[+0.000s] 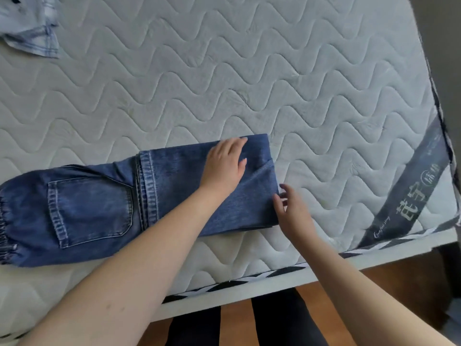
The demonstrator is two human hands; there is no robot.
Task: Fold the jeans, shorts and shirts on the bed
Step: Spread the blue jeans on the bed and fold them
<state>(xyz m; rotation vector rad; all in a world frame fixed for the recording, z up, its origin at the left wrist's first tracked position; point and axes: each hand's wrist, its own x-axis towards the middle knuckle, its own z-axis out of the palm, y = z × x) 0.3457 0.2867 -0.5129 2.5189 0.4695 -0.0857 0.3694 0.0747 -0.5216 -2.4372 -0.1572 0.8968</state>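
Big white mattress [249,71], bumpy wavy stitching, far edges cut off. My dark blue jeans [99,208] lie near front edge, legs folded over, waist end cut off at left. Light blue denim thing [32,28] in top corner, mostly cut off. My left hand [225,166] flat on fold, fingers straight. My right hand [290,208] touches fold edge, fingers loose.

**Folded jeans on the bed**

Dark blue jeans [99,208] lie flat near the bed's [274,83] front edge, legs folded back over the seat. A back pocket faces up; the elastic waistband is at left. A pale, crumpled denim garment [30,26] lies at the far left corner.
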